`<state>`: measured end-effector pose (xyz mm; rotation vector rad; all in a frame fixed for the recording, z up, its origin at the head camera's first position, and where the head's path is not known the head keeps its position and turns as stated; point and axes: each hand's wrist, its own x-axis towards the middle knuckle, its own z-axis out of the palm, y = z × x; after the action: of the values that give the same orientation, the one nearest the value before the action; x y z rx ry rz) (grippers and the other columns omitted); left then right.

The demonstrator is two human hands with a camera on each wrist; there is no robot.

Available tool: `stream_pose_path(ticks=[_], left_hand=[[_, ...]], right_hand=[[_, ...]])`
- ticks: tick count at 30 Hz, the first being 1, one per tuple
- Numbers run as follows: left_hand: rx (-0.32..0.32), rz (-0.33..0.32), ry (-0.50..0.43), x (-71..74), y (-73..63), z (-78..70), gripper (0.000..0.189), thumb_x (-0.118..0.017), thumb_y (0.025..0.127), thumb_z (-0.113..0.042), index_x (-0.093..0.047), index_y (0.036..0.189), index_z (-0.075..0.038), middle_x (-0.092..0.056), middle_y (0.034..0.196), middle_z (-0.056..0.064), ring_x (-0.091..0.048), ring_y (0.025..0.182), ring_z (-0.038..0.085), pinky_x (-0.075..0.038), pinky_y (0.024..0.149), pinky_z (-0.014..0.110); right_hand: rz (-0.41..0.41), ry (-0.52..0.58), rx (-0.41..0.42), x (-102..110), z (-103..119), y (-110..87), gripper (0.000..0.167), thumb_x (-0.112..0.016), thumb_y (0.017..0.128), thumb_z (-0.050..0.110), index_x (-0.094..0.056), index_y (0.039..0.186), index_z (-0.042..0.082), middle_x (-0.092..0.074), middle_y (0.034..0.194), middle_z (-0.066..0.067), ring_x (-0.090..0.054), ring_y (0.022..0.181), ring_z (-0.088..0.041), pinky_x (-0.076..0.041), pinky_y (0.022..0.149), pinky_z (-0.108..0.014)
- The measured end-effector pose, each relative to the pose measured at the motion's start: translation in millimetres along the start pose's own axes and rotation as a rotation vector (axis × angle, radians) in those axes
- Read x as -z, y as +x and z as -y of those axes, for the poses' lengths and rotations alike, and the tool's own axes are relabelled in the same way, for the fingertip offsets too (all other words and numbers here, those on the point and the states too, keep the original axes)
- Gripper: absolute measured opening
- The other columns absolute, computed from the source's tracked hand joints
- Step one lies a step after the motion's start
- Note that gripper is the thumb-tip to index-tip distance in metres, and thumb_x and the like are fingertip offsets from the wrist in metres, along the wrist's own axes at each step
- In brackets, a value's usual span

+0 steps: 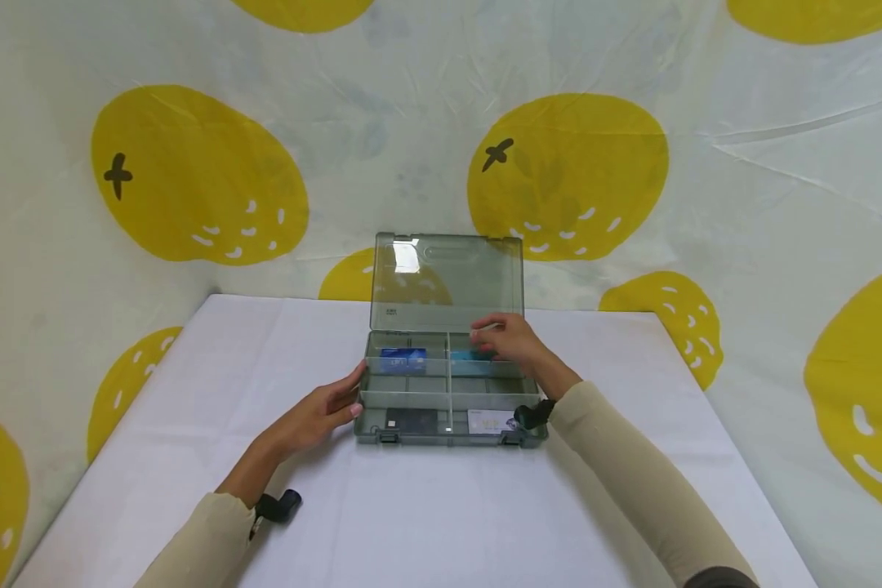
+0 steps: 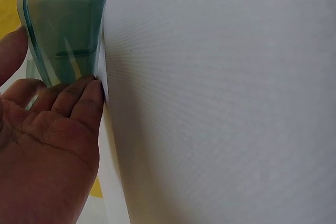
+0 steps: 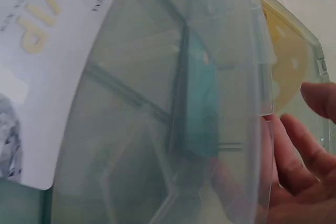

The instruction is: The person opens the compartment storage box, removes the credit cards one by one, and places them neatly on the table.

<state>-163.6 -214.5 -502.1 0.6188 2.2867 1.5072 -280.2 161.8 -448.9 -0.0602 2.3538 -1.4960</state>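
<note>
A translucent grey organizer box (image 1: 367, 400) stands with its lid (image 1: 448, 282) raised. My left hand (image 1: 319, 416) rests at the box's left side. In the left wrist view its fingers (image 2: 68, 98) lie against the end wall, the thumb by the rim. My right hand (image 1: 510, 339) reaches over the back right compartment, where a light blue card (image 1: 461, 363) lies. Seen from the right wrist, its fingers show partly through a divider (image 3: 262, 72), close to that card (image 3: 202, 98), with the thumb held apart. A blue card (image 1: 403, 360) sits in the back left compartment.
In the front row are a black card (image 1: 415, 420) at left and a white card marked VIP (image 1: 488, 421) at right. A white cloth covers the table (image 1: 412, 514). Behind it hangs a curtain (image 1: 389, 147) with yellow fruit prints.
</note>
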Motion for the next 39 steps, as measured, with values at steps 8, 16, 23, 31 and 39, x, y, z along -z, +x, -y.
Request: stream_pose_path(ticks=[8, 16, 23, 31, 39], left_hand=[[-0.002, 0.000, -0.010, 0.3, -0.3, 4.8, 0.081, -0.061, 0.109, -0.011, -0.008, 0.171, -0.008, -0.006, 0.180, 0.012, -0.024, 0.162, 0.041, -0.026, 0.125, 0.049], [-0.002, 0.004, -0.017, 0.2, -0.4, 3.5, 0.081, -0.060, 0.109, -0.011, -0.008, 0.171, -0.008, -0.005, 0.180, 0.012, -0.024, 0.162, 0.041, -0.027, 0.126, 0.049], [-0.011, -0.001, -0.011, 0.1, -1.4, 1.4, 0.080, -0.059, 0.109, -0.010, -0.008, 0.171, -0.007, -0.005, 0.180, 0.014, -0.023, 0.162, 0.042, -0.025, 0.126, 0.050], [-0.007, -0.005, -0.018, -0.9, -3.5, -0.7, 0.080, -0.059, 0.109, -0.009, -0.008, 0.171, -0.007, -0.005, 0.179, 0.015, -0.023, 0.162, 0.043, -0.025, 0.127, 0.053], [-0.012, 0.003, -0.008, -0.1, -1.2, 0.2, 0.080, -0.059, 0.110, -0.011, -0.009, 0.171, -0.007, -0.006, 0.179, 0.014, -0.024, 0.161, 0.043, -0.026, 0.126, 0.053]], right_hand=[[-0.111, 0.009, 0.068, 0, -2, -8.6, 0.040, -0.075, 0.100, 0.012, -0.067, 0.137, 0.001, -0.069, 0.132, -0.021, -0.070, 0.119, -0.037, -0.062, 0.099, -0.048], [-0.155, 0.060, 0.076, -1, -4, -9.8, 0.044, -0.078, 0.095, 0.006, -0.067, 0.137, -0.001, -0.063, 0.139, -0.024, -0.071, 0.112, -0.029, -0.064, 0.096, -0.042], [-0.156, 0.071, 0.088, -3, -4, -8.4, 0.042, -0.079, 0.092, -0.001, -0.069, 0.132, -0.004, -0.066, 0.132, -0.025, -0.069, 0.102, -0.022, -0.065, 0.080, -0.029], [-0.111, 0.059, 0.069, -7, -2, -9.2, 0.030, -0.080, 0.091, -0.003, -0.075, 0.120, -0.004, -0.078, 0.105, -0.016, -0.073, 0.079, -0.015, -0.066, 0.089, -0.048], [-0.113, 0.063, 0.112, 11, -3, -17.1, 0.031, -0.075, 0.096, -0.001, -0.074, 0.127, -0.002, -0.073, 0.120, -0.024, -0.076, 0.094, -0.029, -0.067, 0.083, -0.040]])
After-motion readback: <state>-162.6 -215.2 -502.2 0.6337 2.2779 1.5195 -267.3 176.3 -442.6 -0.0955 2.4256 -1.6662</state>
